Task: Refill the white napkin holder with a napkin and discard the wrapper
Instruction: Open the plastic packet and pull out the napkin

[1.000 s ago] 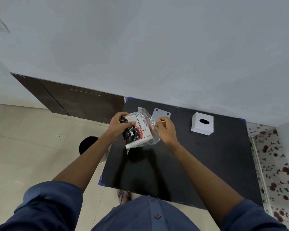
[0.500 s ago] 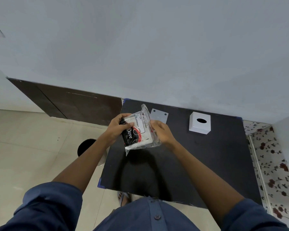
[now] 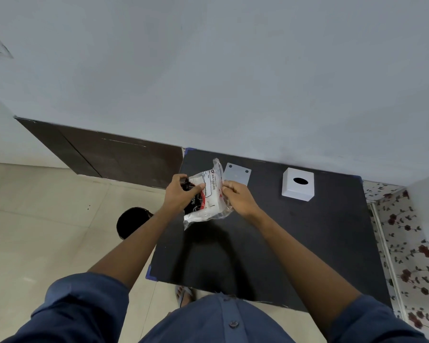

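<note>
Both hands pinch the tissue pack (image 3: 207, 194) above the tabletop (image 3: 307, 238): left hand (image 3: 181, 194) clamping its near side, right hand (image 3: 235, 196) gripping loose wrapper. Pull the film rightward while the left holds firm; the white napkin holder (image 3: 298, 183) waits well right of the right hand.

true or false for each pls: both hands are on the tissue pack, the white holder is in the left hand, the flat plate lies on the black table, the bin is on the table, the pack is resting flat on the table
1. Both hands are on the tissue pack. True: the left hand grips its left side and the right hand its right side.
2. The white napkin holder is in the left hand. False: it stands alone on the black table, to the right of both hands.
3. The flat plate lies on the table. True.
4. The black bin is on the table. False: it stands on the floor, left of the table.
5. The pack rests flat on the table. False: it is held up above it.
</note>
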